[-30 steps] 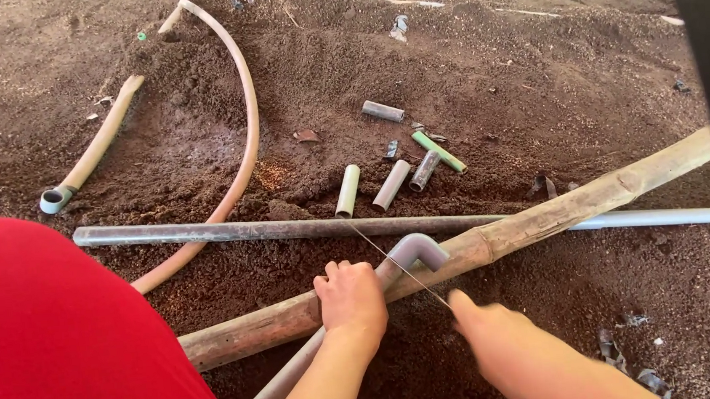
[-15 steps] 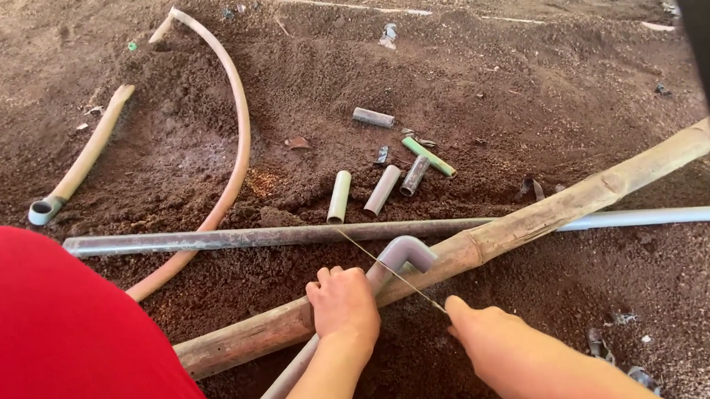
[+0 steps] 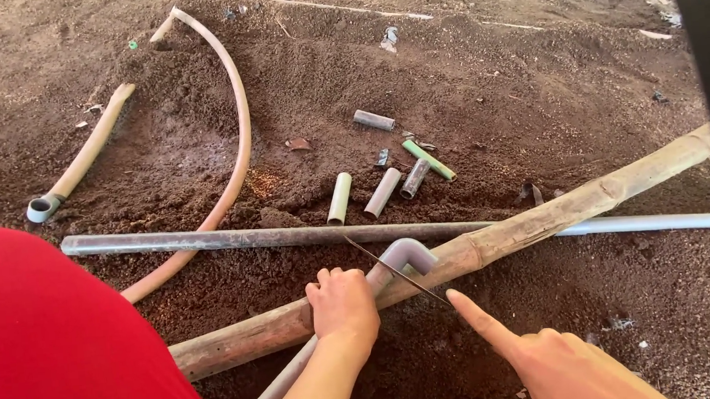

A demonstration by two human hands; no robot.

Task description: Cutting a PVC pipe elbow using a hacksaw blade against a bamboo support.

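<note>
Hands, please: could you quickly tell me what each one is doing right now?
Left hand: closed around the grey pipe below its elbow.
Right hand: holding the thin saw blade, forefinger extended along it.

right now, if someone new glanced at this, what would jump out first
The two bare hands low in the middle: the left hand presses a grey pipe with an elbow fitting against a long bamboo pole lying slantwise on the brown soil, while the right hand draws a thin saw blade across that pipe. Next comes the red garment filling the lower left, then the short pipe offcuts scattered beyond a long grey pipe.
</note>
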